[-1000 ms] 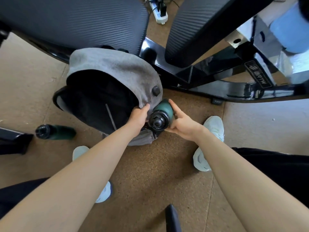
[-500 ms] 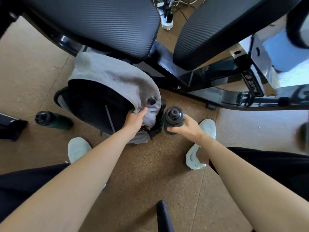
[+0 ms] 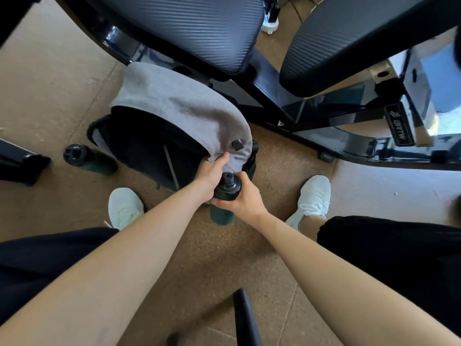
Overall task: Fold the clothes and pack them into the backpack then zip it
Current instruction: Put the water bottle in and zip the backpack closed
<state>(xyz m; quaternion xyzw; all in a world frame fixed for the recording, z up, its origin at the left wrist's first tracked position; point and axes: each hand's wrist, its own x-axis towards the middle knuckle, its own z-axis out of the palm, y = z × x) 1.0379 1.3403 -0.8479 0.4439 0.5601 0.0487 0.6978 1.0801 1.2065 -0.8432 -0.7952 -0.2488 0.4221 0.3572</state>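
A grey backpack (image 3: 179, 106) with a black open inside stands on the cork floor, leaning against a black bench. My left hand (image 3: 212, 171) grips the grey edge of the backpack near its right side. My right hand (image 3: 242, 199) is closed around a dark green bottle with a black cap (image 3: 227, 188), held upright just in front of the backpack's right corner, between my two hands. The bottle's lower end (image 3: 222, 217) shows below my fingers. No clothes are visible inside the dark opening.
A second green bottle (image 3: 87, 159) lies on the floor left of the backpack. The black padded bench (image 3: 199, 28) and its frame (image 3: 349, 143) stand close behind. My white shoes (image 3: 124, 208) (image 3: 311, 198) flank the backpack. A black post (image 3: 247, 318) rises near the bottom.
My right hand has brought the bottle from the backpack's right side toward me and to the left, turning it upright. My left hand has kept its grip on the backpack's edge.
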